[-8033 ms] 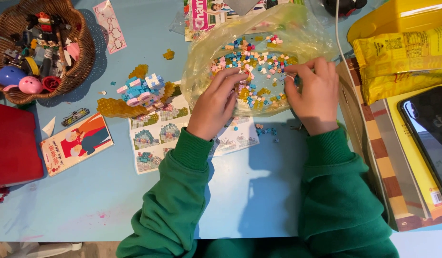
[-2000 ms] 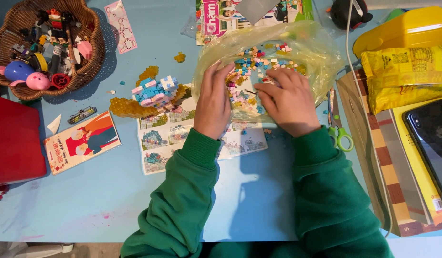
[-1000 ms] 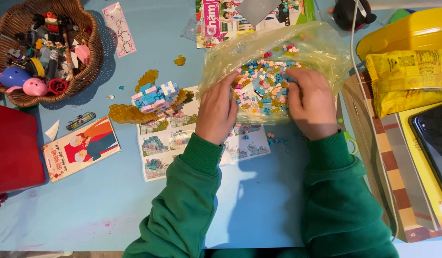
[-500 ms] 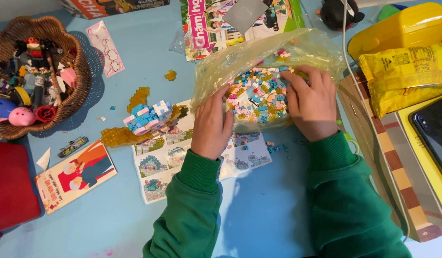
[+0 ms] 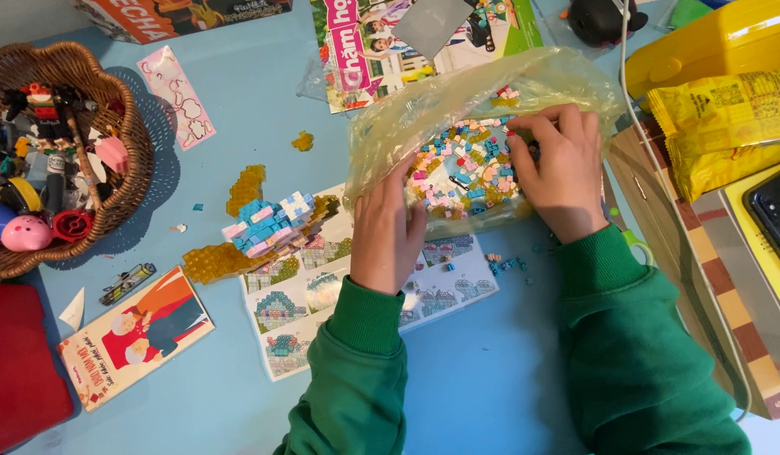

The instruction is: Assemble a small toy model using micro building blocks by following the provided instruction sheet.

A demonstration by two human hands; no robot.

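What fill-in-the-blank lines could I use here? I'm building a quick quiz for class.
1. Both hands reach into a clear ____ full of small bricks.
2. The sleeves are ____ in colour.
3. The toys at far left sit in a wicker ____.
4. The half-built model lies to the ____ of the left hand.

Missing: bag; green; basket; left

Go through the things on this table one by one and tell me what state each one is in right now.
Plastic bag: open, lying flat, full of small bricks.
Left hand: flat on the bag's edge.
Right hand: inside the bag, on the bricks.
Brick model: partly built, on the instruction sheet.
Wicker basket: full of toys.
Instruction sheet: unfolded.
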